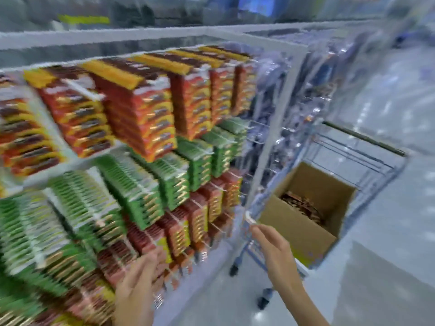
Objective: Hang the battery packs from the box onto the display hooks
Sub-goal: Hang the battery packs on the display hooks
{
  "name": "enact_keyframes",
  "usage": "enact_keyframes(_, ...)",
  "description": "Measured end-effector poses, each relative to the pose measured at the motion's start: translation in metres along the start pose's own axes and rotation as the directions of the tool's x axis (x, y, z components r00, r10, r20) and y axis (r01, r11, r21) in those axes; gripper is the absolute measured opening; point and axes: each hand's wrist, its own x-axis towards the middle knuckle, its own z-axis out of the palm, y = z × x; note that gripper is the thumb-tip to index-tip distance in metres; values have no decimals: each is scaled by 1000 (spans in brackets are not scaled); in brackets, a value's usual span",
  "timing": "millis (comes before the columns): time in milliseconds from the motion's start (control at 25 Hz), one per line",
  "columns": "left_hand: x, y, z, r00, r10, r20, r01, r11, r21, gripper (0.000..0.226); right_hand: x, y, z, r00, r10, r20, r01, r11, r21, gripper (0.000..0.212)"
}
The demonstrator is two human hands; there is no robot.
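Note:
The picture is motion-blurred. Rows of battery packs hang on display hooks: orange-red ones (141,109) on top, green ones (146,184) in the middle, dark red ones (188,222) below. An open cardboard box (299,231) with packs (303,205) inside sits in a wire cart at the right. My left hand (138,276) touches the low dark red packs with straight fingers. My right hand (273,248) is raised between the display and the box, fingers loosely extended and holding nothing that I can make out.
The wire shopping cart (367,165) stands on wheels on the pale floor (388,255), close to the display's white end post (270,142). Clear-bagged goods (289,95) hang to the right of the post. Shelving runs above the hooks.

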Motion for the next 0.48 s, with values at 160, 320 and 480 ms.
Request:
enact_keyframes(160, 4, -40, 104, 984, -63, 167, 55, 997, 50, 14, 20, 30, -90, 987, 32, -160, -38, 999, -35, 11)
enact_keyframes(320, 18, -72, 197, 948, -184, 261, 144, 975, 167, 23, 43, 67, -162, 942, 141, -306, -142, 990, 20, 13)
enact_keyframes(480, 29, -95, 271, 885, -325, 334, 215, 920, 327, 40, 67, 98, -212, 880, 292, -376, -276, 956, 97, 17)
